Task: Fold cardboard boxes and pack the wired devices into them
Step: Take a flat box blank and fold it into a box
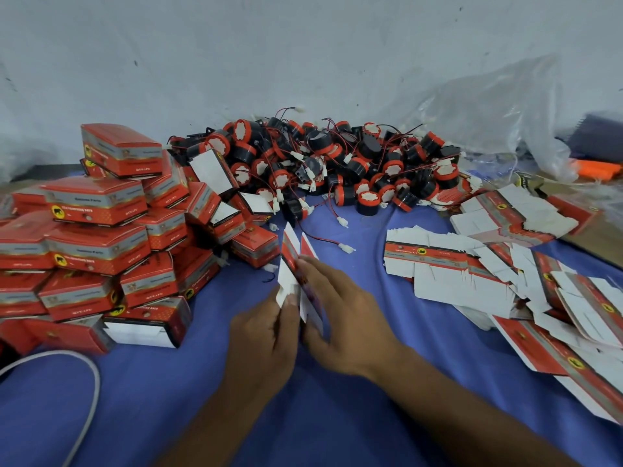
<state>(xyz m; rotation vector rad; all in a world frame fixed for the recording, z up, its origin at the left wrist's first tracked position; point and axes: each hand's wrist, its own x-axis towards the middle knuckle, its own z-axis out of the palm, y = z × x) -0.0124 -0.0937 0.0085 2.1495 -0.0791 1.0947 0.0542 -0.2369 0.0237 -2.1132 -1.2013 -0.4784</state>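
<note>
Both my hands hold one flat red-and-white box blank [292, 261] on edge above the blue cloth [387, 375] at the centre. My left hand [266, 335] pinches its near white flap from the left. My right hand [340, 308] grips its right side, fingers laid along the printed face. Behind it lies a heap of black-and-red round wired devices [337, 163] with red-black leads and white plugs. Folded red boxes [97, 237] are piled at the left. Flat unfolded blanks [505, 271] are spread at the right.
A white cable [88, 382] curves over the cloth at the lower left. Crumpled clear plastic [499, 116] lies at the back right against a pale wall, with an orange object [596, 170] beyond it. One loose lead with a white plug [347, 247] trails just past my hands.
</note>
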